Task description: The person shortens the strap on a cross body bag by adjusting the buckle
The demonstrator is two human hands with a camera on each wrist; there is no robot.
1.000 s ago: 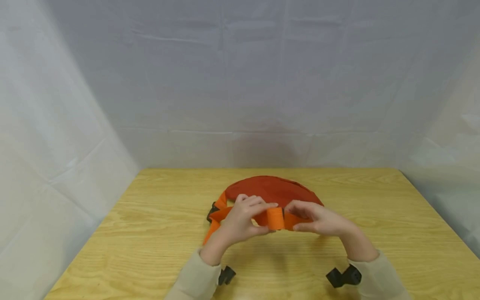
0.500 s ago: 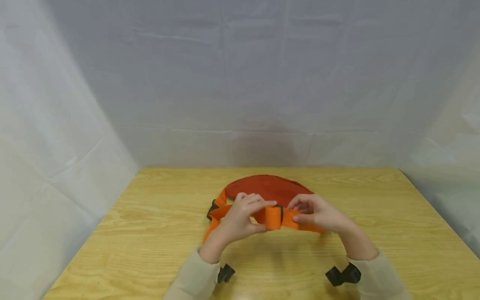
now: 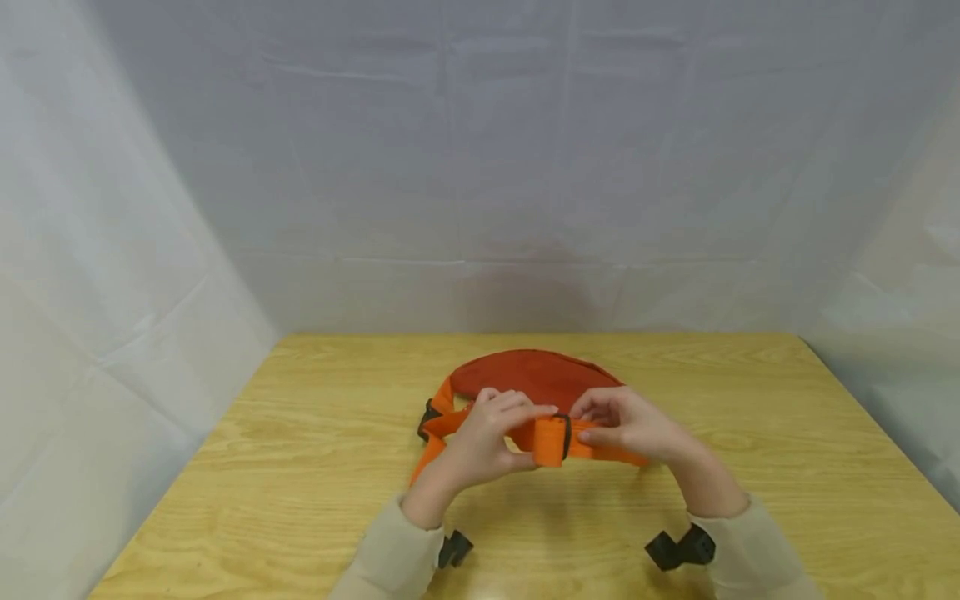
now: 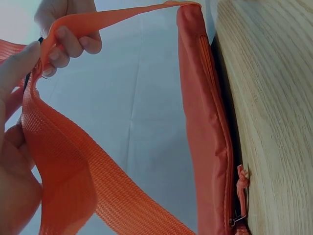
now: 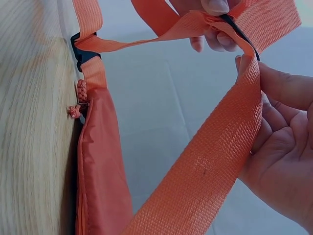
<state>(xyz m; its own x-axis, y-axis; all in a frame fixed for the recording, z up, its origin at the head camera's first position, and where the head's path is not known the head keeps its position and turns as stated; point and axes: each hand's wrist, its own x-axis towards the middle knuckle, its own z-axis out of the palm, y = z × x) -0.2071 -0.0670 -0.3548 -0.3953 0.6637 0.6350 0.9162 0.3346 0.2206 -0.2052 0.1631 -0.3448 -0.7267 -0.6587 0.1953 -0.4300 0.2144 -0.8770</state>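
Note:
An orange webbing strap (image 3: 611,452) runs from a red waist bag (image 3: 525,375) and passes through a black slide adjuster (image 3: 567,437). My left hand (image 3: 491,437) pinches the strap's folded loop just left of the adjuster, forefinger along the top and thumb below. On the adjuster's other side, my right hand (image 3: 633,429) pinches the strap between thumb and fingers. In the right wrist view the strap (image 5: 205,161) slopes down from the right hand's fingers. The left wrist view has a loop of strap (image 4: 63,166) hanging below the left hand.
The bag rests on a wooden table (image 3: 300,467), with a zipper pull (image 5: 74,111) at its end. A black buckle (image 3: 427,421) joins straps left of the bag. White sheeting (image 3: 480,167) hangs behind. Black wrist cameras (image 3: 681,548) hang below both sleeves.
My right hand has shifted its fingers along the strap, away from the adjuster and then slightly back toward it. The adjuster now shows more fully. The left hand stays nearly in place.

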